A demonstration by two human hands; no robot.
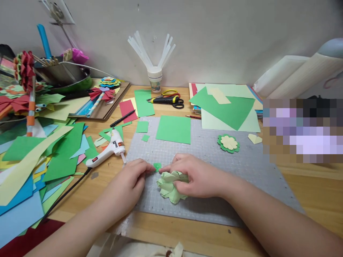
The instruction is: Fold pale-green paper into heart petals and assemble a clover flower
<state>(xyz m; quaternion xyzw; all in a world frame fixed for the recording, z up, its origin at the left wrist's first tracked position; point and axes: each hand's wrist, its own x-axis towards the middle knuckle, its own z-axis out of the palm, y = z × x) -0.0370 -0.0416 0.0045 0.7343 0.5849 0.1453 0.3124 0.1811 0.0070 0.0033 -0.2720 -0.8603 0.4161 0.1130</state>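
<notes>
A light green folded paper flower [171, 187] is held low over the grey cutting mat by my right hand [199, 175], thumb in front of its petals. The right index finger reaches out to a small green paper square [157, 167] lying on the mat. From the other side, my left hand [135, 176] has its fingers closed together, fingertips at the square's left edge. A shiny spot, perhaps glue, shows on the square. Left of that hand, a white hot glue gun [111, 148] rests with its black cord running toward me.
Green paper pieces [174, 129] lie farther back on the cutting mat [203, 214], with a layered paper flower [228, 143] to the right. Scissors and a cutter [166, 100] sit behind. Paper scraps [61, 157] crowd the left; a cup of straws [154, 80] stands by the wall.
</notes>
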